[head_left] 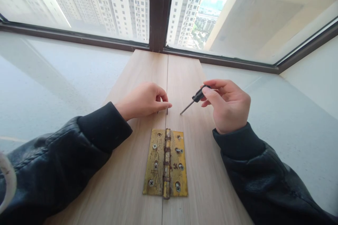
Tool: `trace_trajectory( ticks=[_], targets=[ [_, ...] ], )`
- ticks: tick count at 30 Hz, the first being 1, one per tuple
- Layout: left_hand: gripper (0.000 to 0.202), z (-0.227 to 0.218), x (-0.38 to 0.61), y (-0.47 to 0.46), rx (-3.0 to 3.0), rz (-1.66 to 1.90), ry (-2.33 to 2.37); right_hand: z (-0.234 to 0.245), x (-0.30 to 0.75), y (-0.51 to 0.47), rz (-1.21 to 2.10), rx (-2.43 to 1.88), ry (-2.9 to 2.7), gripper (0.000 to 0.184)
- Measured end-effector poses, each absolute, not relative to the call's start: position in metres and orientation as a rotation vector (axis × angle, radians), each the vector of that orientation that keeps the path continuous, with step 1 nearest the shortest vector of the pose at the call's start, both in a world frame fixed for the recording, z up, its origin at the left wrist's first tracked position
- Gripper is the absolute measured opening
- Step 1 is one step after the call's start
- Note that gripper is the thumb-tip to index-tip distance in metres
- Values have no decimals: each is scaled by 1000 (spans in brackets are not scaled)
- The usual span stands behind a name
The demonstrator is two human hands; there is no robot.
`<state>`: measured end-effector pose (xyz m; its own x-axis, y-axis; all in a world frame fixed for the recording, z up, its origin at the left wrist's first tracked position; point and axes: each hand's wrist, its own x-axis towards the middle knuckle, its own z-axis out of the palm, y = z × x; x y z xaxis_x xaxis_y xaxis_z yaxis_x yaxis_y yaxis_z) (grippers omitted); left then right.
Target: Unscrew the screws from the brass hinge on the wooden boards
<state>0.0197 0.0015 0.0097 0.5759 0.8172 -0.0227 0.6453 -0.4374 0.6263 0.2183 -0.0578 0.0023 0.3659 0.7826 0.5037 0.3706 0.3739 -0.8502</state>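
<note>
A worn brass hinge (173, 175) lies opened flat across the seam of two light wooden boards (200, 182). Cross-head screws (151, 182) sit in several of its holes; some on the right leaf stand tilted. Just beyond the hinge, my left hand (148, 100) has thumb and forefinger pinched together, low over the seam. A thin dark tip shows under those fingers, too small to name. My right hand (229, 103) grips the black handle of a small screwdriver (196, 97). Its metal shaft points down and left, with the tip over the right board, apart from the hinge.
Dark brown window frames (158, 10) rise behind the far end of the boards, with tall buildings outside. A pale speckled ledge (52, 74) extends on both sides. Part of a white curved object (9, 179) shows at the left edge.
</note>
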Motion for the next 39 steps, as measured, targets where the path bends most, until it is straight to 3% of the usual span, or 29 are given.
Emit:
trace_trajectory(
  ticks=[39],
  targets=[
    [17,6,20,-5,2242,474,951,11,210,-67,507,-1181,-1343,10]
  ],
)
